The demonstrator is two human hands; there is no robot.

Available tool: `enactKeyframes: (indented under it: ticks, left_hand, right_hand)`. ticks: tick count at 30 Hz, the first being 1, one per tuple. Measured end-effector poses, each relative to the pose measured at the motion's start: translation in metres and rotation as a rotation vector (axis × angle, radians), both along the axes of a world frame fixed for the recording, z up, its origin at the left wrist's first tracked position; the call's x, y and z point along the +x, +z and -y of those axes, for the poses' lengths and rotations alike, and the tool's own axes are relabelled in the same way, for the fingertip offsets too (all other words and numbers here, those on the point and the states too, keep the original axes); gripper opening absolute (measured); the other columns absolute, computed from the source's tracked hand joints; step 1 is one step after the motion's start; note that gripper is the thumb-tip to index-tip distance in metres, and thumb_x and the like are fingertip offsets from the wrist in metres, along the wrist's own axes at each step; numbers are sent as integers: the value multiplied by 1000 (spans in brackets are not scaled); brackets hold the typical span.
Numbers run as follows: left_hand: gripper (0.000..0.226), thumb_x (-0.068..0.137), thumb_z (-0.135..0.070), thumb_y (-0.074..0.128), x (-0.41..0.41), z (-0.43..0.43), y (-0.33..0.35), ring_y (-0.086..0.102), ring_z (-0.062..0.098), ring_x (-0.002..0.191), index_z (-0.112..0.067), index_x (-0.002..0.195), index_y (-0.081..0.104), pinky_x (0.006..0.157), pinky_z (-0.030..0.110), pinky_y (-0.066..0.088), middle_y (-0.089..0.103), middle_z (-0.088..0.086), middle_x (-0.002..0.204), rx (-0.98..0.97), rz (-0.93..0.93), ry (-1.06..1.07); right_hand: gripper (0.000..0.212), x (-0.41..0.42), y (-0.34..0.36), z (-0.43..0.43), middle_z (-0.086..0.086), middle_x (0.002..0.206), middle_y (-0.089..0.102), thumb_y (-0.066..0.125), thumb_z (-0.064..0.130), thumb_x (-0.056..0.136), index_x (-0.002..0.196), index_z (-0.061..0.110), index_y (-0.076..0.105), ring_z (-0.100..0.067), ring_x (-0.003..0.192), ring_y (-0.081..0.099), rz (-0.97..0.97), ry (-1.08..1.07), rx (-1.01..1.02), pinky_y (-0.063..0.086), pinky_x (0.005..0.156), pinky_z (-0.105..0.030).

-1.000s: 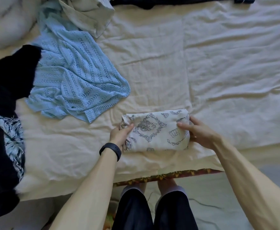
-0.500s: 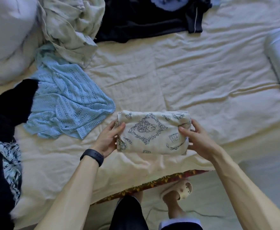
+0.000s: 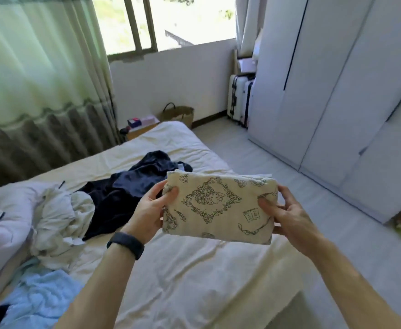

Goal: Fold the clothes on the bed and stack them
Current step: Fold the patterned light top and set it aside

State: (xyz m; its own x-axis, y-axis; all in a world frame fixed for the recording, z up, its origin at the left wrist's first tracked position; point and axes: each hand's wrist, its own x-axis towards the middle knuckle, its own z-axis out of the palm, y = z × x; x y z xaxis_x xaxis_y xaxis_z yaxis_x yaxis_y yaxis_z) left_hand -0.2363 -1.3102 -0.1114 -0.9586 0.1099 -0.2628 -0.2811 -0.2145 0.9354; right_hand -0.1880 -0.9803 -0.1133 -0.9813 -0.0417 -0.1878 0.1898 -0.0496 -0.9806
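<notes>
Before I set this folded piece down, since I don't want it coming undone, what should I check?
1. The folded cloth is compact, no loose flaps: ok.
2. The left hand holds its left end: ok.
3. The right hand holds its right end: ok.
4. Bare sheet on the bed in front: ok.
5. Stacking spot chosen: cannot tell.
6. Other clothes folded: not ok; the dark garment, white garment and blue knit lie crumpled.

Two hands (image 3: pixel 148 211) (image 3: pixel 289 216), one folded garment (image 3: pixel 218 207), one basket (image 3: pixel 179 113), two suitcases (image 3: pixel 235 98) (image 3: pixel 248 102).
</notes>
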Motion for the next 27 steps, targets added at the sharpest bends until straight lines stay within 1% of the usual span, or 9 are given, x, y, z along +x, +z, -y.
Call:
enactKeyframes:
  ticks: [2,4,7,11,13,15,18,22,27]
  left_hand:
    - [48,82,-27,76,-8,-39,30,67,38,107,-22,128,65,93,63,52,70,16,122,5,-56,-24]
    - [52,81,-24,77,-16,-72,51,64,43,113,-16,130,63,95,65,50,69,18,122,17,-83,-18]
    - [56,77,-28,84,-32,-112,70,63,44,116,-18,128,64,97,67,48,70,18,121,-12,-105,-48]
    - [60,70,-32,87,-63,-148,72,69,38,106,-21,125,66,92,62,53,72,14,117,-27,-98,-101]
    - [57,74,-28,87,-78,-159,71,71,35,101,-18,125,66,89,57,56,72,17,117,-20,-99,-111]
    - [49,80,-25,80,-100,-171,73,69,35,102,-17,126,64,91,57,55,72,17,116,-23,-91,-123]
    - [37,89,-24,74,-135,-183,78,69,31,99,-22,125,64,87,52,57,73,14,114,-64,-85,-158]
    - [35,90,-25,73,-179,-193,80,71,32,98,-24,124,65,80,47,60,74,14,111,-77,-102,-230]
    - [33,91,-25,72,-230,-212,69,72,27,91,-24,123,65,80,48,60,75,12,107,-88,-108,-261]
  right_hand:
    - [43,3,32,-35,-9,106,78,76,41,84,121,47,57,-28,97,76,-48,-30,7,63,70,-43]
    - [42,4,55,-64,-9,103,78,77,43,81,118,48,59,-27,95,76,-79,-72,16,63,67,-42]
    - [39,4,71,-98,-9,102,78,78,44,80,115,47,62,-28,94,76,-95,-132,22,62,66,-41]
    - [28,-12,65,-130,-8,102,78,75,35,90,113,45,64,-28,92,77,-86,-221,32,62,66,-44]
    - [28,-21,61,-136,-7,101,78,74,32,92,116,42,64,-27,91,77,-79,-263,26,62,66,-43]
    - [31,-36,62,-141,-5,101,78,74,30,93,120,39,63,-27,91,77,-81,-303,31,61,65,-43]
    - [31,-61,66,-146,-5,102,78,74,29,93,121,35,63,-27,91,76,-98,-365,38,62,66,-44]
    - [29,-93,70,-153,-2,101,78,73,27,93,119,35,64,-24,90,76,-122,-430,35,61,63,-42]
    - [25,-133,61,-164,0,101,79,73,30,94,117,36,63,-22,90,76,-88,-487,48,61,63,-41]
